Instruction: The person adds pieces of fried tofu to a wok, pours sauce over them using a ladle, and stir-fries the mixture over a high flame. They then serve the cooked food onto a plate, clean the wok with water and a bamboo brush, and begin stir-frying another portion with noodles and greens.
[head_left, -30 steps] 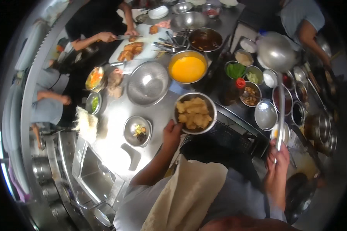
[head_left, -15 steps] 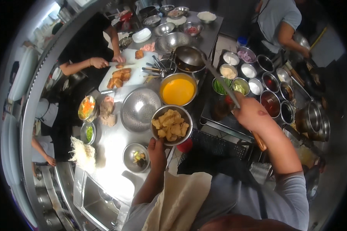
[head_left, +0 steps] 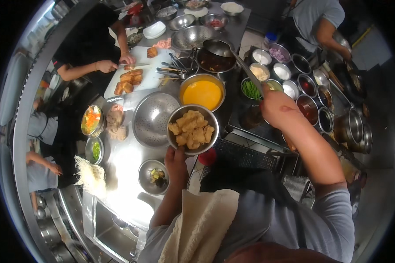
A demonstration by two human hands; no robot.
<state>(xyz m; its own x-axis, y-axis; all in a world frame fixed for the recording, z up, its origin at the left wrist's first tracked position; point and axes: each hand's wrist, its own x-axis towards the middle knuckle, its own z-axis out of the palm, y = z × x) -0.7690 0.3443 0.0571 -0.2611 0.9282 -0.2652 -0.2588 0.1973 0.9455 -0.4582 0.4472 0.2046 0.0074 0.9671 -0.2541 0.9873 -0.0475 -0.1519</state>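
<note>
My left hand (head_left: 176, 161) grips the near rim of a steel bowl (head_left: 198, 151) heaped with golden fried pieces (head_left: 191, 128). My right hand is closed round the long handle of a steel ladle (head_left: 250, 73); the hand (head_left: 280, 106) itself is over the edge of the sauce station. The ladle's round head hangs over a pan holding dark liquid (head_left: 215, 62). Between that pan and my bowl stands a bowl of orange liquid (head_left: 202, 94). My left-hand bowl overlaps the near side of an empty colander (head_left: 149, 118).
At the left, a co-worker's hands (head_left: 105, 66) hold a knife over browned blocks on a white cutting board (head_left: 150, 65). A small bowl (head_left: 143, 182) with scraps lies left of my wrist. Several ingredient bowls and sauce containers (head_left: 308, 109) crowd the right station. A sink (head_left: 109, 230) is lower left.
The ladle's head has shifted away from me and up, uncovering the dark liquid in the pan. My right hand has moved slightly left and up with it. The fried-piece bowl stays held, shifted slightly.
</note>
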